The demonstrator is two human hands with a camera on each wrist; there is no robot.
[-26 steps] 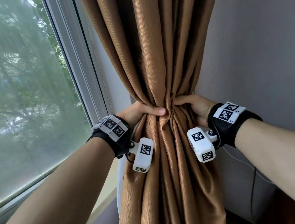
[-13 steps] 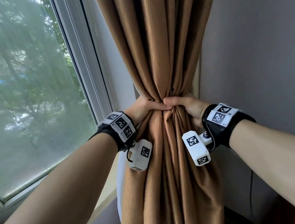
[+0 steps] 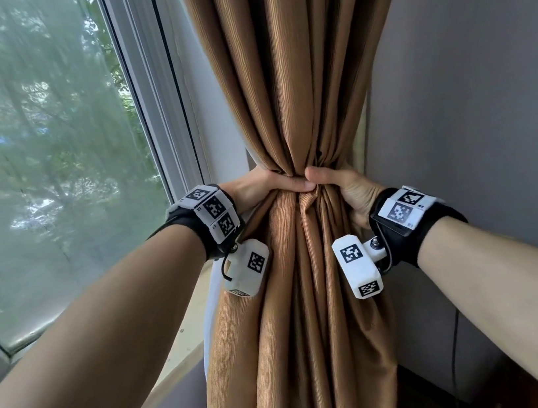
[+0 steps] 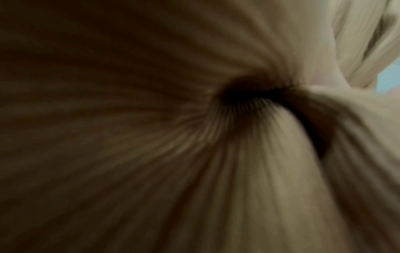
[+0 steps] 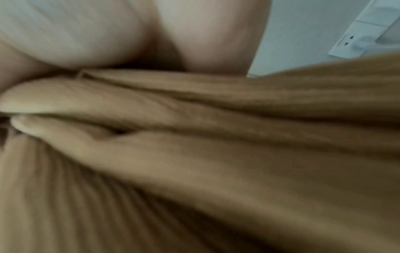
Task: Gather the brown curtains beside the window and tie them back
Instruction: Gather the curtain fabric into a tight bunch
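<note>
The brown curtain hangs bunched in the corner between the window and the grey wall. Both hands squeeze it at one narrow waist. My left hand wraps round the bundle from the left, its thumb across the front. My right hand grips it from the right, thumb tip touching the left thumb. The fingers of both hands are hidden behind the cloth. Blurred curtain folds fill the left wrist view. In the right wrist view, curtain folds lie under the palm. No tie-back shows.
The window with its white frame is to the left, a pale sill below it. A grey wall stands close on the right. A thin black cable hangs by the wall. White fabric peeks out behind the curtain's left edge.
Both hands have drawn closer together until the thumbs meet, pinching the curtain tighter. The view has shifted so the curtain sits further right.
</note>
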